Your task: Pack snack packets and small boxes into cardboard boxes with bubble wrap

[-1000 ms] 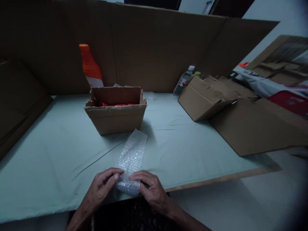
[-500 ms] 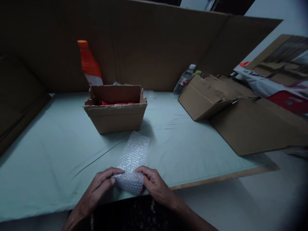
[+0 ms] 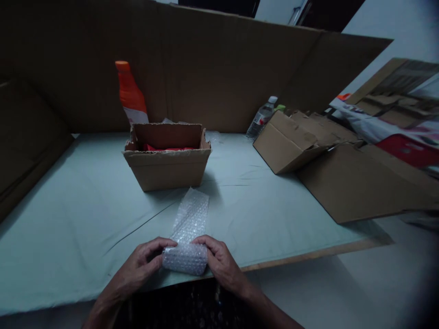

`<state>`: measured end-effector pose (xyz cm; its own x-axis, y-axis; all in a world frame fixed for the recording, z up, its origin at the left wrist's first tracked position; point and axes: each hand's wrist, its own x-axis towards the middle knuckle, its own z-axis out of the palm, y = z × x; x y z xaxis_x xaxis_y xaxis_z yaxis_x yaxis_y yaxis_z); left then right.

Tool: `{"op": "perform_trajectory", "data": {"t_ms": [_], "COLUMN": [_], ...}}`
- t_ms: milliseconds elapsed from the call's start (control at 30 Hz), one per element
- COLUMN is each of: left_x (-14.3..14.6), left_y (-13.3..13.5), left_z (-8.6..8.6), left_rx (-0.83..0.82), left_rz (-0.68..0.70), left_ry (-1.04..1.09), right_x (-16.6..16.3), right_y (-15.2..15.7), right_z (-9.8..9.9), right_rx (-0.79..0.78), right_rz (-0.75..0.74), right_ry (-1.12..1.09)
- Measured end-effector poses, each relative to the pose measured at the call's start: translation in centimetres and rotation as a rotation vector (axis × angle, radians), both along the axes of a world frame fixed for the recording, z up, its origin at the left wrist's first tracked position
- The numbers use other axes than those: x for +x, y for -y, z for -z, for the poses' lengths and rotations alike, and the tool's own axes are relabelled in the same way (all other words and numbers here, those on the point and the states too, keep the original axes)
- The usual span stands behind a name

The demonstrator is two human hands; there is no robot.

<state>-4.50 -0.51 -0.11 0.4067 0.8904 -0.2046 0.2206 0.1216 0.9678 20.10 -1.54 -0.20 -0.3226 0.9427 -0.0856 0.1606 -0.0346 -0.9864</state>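
Note:
A strip of clear bubble wrap (image 3: 192, 212) lies on the pale green cloth, and its near end is rolled into a thick bundle at the table's front edge. My left hand (image 3: 141, 261) grips the left end of that roll, fingertips on top and thumb at its side. At the right end, my right hand (image 3: 219, 261) holds the roll with bent fingers and thumb. Whatever may be wrapped inside cannot be made out. Beyond the strip's far end stands an open cardboard box (image 3: 168, 171) with something red (image 3: 168, 149) inside.
Behind the box stands an orange bottle (image 3: 132, 98). A clear plastic bottle (image 3: 262, 118) leans near cardboard boxes (image 3: 298, 141) on the right. A tall cardboard panel (image 3: 212, 68) closes off the back, and more cardboard (image 3: 27, 141) stands at left. The table's front edge (image 3: 308, 257) runs close by.
The rolled bundle has turned slightly and now lies straighter between my hands. My left thumb has shifted toward its end. The whole view has tilted a little.

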Motion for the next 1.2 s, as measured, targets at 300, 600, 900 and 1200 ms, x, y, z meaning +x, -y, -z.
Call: {"op": "perform_trajectory", "data": {"t_ms": [300,600,900,1200], "left_x": [0.9,1.7,1.5,1.7], "left_y": [-0.4,-0.4,-0.4,0.2], "left_z": [0.4,0.3,0.5,1.2], "left_rx": [0.062,0.116,0.064,-0.011], "left_rz": [-0.138,-0.216,-0.212,-0.342], "left_ry": [0.005,-0.076,-0.07,0.019], "right_x": [0.0,0.1,0.3,0.3], "right_y": [0.0,0.2,0.2,0.3], "right_z": [0.3,0.4,0.6,1.0], "right_rx": [0.004,-0.017,-0.055,-0.007], "right_rz": [-0.019,-0.017,-0.036,-0.035], "right_ry": [0.0,-0.04,-0.08,-0.059]}}
